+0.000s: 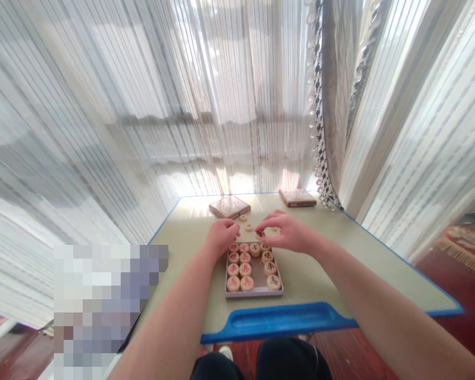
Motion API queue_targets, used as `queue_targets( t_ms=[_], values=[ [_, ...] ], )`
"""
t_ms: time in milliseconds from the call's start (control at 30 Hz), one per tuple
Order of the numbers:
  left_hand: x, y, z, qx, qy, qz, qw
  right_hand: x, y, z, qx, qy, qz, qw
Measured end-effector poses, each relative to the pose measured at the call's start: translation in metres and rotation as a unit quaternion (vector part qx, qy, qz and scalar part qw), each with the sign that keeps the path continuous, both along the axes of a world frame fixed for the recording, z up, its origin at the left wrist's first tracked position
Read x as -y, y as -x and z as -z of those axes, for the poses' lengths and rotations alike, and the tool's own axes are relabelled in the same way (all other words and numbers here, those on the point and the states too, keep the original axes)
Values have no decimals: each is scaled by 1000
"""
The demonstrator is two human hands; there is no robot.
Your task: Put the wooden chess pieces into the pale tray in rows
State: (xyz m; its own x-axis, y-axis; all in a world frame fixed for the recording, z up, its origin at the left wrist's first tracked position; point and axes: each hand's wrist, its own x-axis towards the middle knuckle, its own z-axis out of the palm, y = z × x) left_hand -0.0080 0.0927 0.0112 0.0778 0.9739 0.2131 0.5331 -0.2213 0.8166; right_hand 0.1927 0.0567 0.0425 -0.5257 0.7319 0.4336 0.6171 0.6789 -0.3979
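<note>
A shallow box [254, 293] lies on the table, holding round wooden Chinese chess pieces. Red-marked pieces [245, 269] fill its left columns, while black-marked ones [270, 268] run down the right side and across part of the far row. At the far left corner, my left hand [222, 235] is closed, with the edge of a red-marked piece [238, 236] showing at its fingertips. My right hand [285, 232] pinches a black-marked piece [260, 234] just beyond the far edge of the box. Loose pieces [249, 227] lie on the table between and behind my hands.
The pale green table [340, 264] has a blue rim and a blue tray [281, 317] at its near edge. Two flat patterned boxes, one at back left [229, 206] and one at back right [297, 197], rest near sheer curtains [237, 132]. A blurred-out area covers the lower left.
</note>
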Motion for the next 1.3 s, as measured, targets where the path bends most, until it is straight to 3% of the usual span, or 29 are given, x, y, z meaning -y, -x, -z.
queue_targets(
  t_ms=[100, 433, 767, 1067, 1300],
  values=[
    [1, -1, 0, -4, 0, -1, 1000, 19, 7, -5, 41, 39, -66, 996],
    [2, -2, 0, 31, 7, 5, 999, 18, 15, 6, 79, 59, -66, 993],
    [-1, -4, 1, 13, 1, 8, 1000, 28, 17, -2, 102, 27, -5, 994],
    [-7, -3, 5, -3, 2, 20, 1000, 29, 31, 6, 166, 12, 68, 984],
    [-6, -5, 5, -19, 0, 21, 1000, 35, 30, -1, 183, 36, 86, 979]
  ],
)
